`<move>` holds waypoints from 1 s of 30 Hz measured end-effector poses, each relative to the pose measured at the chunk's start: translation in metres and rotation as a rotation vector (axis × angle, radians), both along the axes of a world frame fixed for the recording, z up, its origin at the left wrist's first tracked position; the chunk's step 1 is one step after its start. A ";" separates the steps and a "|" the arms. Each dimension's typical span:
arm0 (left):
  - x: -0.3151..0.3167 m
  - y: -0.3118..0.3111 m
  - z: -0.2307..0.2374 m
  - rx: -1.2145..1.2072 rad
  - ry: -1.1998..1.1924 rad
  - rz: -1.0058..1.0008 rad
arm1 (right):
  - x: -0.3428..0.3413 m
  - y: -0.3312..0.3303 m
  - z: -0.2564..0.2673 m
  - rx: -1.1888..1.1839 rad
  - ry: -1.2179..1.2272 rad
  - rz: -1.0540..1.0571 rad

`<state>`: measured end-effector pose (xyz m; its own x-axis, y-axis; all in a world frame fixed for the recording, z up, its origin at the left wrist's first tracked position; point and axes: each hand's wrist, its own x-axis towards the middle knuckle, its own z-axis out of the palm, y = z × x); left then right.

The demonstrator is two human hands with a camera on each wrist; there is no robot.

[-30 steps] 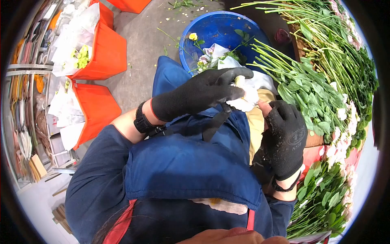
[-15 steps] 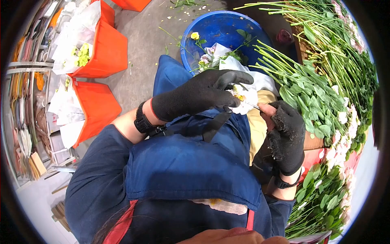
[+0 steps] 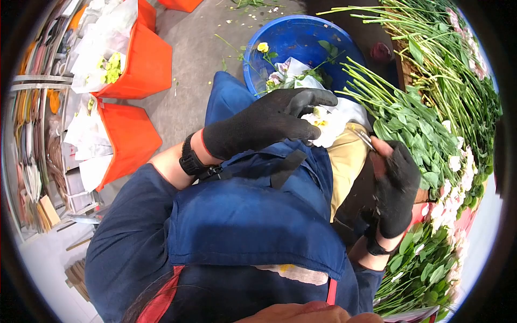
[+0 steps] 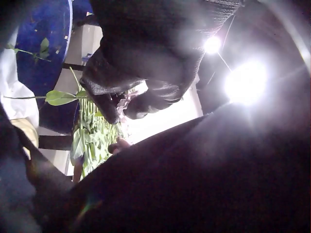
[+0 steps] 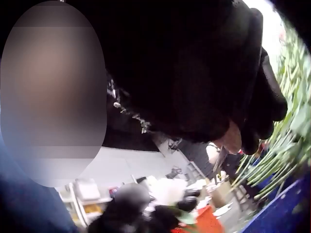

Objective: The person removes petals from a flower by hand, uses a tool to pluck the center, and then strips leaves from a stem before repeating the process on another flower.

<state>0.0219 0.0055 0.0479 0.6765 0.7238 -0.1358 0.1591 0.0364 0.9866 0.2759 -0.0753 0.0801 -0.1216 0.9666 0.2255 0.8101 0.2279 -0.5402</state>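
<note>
My gloved left hand (image 3: 272,121) holds a white flower (image 3: 329,128) by its head over my lap, thumb and fingers around the bloom. Yellow shows at the flower's centre. In the left wrist view, curled gloved fingers (image 4: 158,99) partly hide the pale pink petals. On the right, my other gloved hand (image 3: 397,185), bare at the tips of thumb and finger, pinches slim metal tweezers (image 3: 366,141). Their points face the flower but stand apart from it. The right wrist view shows the tweezers (image 5: 219,159) below the bare fingertip.
A blue tub (image 3: 293,24) with cuttings and white wrapping stands ahead. Long-stemmed flowers (image 3: 409,116) lie bundled along the right. Orange bins (image 3: 148,67) with wrapped flowers stand at left, beside a shelf of papers (image 3: 32,145). A tan cloth or trouser leg (image 3: 347,161) lies under my hands.
My right hand has drawn back from the flower, to the right, with the tweezers. The flower now faces up more openly, its yellow centre showing; the left hand keeps its hold.
</note>
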 end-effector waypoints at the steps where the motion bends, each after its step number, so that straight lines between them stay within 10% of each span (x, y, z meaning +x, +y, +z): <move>1: 0.000 -0.001 0.003 -0.070 0.001 0.012 | -0.001 0.000 -0.003 0.045 -0.074 -0.019; 30: -0.003 -0.001 -0.006 -0.160 -0.150 0.033 | -0.038 0.003 0.004 0.158 -0.282 0.170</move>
<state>0.0190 0.0041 0.0419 0.6742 0.7231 -0.1502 0.0066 0.1975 0.9803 0.2375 -0.0720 0.0841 -0.3566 0.8832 0.3047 0.8654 0.4352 -0.2484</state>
